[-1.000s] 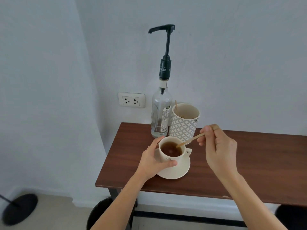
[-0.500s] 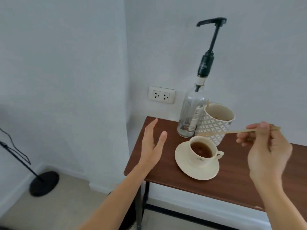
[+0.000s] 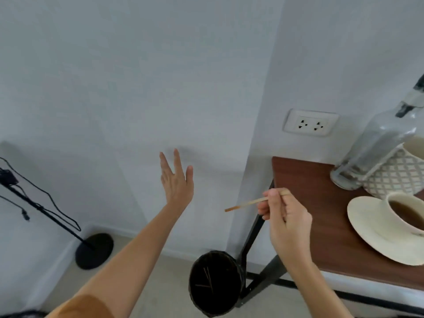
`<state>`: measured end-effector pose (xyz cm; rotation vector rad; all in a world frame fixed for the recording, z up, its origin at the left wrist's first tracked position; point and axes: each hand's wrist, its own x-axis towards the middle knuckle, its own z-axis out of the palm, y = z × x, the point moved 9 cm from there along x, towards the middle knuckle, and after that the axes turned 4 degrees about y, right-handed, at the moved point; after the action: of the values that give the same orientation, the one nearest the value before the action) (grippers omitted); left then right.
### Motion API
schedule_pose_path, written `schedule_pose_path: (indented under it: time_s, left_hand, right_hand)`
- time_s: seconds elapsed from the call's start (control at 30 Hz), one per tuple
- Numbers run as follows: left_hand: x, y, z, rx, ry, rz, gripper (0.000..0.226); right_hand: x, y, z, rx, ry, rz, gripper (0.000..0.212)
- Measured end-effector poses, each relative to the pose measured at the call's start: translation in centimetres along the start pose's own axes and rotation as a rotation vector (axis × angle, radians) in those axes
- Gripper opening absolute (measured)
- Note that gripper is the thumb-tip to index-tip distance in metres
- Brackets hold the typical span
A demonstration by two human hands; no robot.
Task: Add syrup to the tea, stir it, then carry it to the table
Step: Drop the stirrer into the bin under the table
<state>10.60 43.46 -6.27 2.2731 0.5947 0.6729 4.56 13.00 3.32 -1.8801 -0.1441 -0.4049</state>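
Right hand (image 3: 285, 222) fingers (image 3: 267, 204) pinched together on a thin wooden stir stick (image 3: 249, 204), held roughly level with its darker wet tip pointing out to the left of the fingers, in the air off the tabletop (image 3: 321, 216) edge. Directly below the stick tip, on the floor, a round black waste bin (image 3: 214, 283) with a few sticks lying inside it.

Left hand (image 3: 176, 181) empty, fingers (image 3: 176, 158) spread apart and pointing up, palm toward the white wall, well left of the stick and touching nothing. Orange sleeve (image 3: 85, 307) at lower left.

Tea cup (image 3: 403, 216) full of brown tea sits on a cream saucer (image 3: 371, 228) on the brown wooden tabletop, to the right of the right-hand fingers and apart from them; cup partly cut off by the frame edge. Behind the saucer, further right and up from the fingers, a clear glass syrup bottle (image 3: 376, 152) with a pump top, only partly in view, touching a white lattice-pattern cup (image 3: 399, 173) beside it. Wall socket (image 3: 311, 122) above the tabletop's left end. Black stand with round base (image 3: 94, 251) and cables on the floor far left of the left-hand fingers.
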Motion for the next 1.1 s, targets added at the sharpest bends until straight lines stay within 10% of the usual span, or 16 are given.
schedule_pose_path:
  time_s: [0.5, 0.8, 1.1]
  left_hand:
    - [1.3, -2.7, 3.2, 0.086, 0.006, 0.04, 0.065]
    - [0.2, -0.6, 2.0, 0.002, -0.049, 0.009, 0.064]
    - [-8.2, 16.3, 3.7, -0.338, -0.297, 0.237, 0.061]
  right_hand:
    - [-6.0, 17.8, 13.2, -0.407, -0.304, 0.33, 0.026]
    - [-2.2, 6.7, 7.9, -0.32, -0.068, 0.054, 0.013]
    - [0.8, -1.8, -9.0, -0.233, 0.283, -0.2, 0.016]
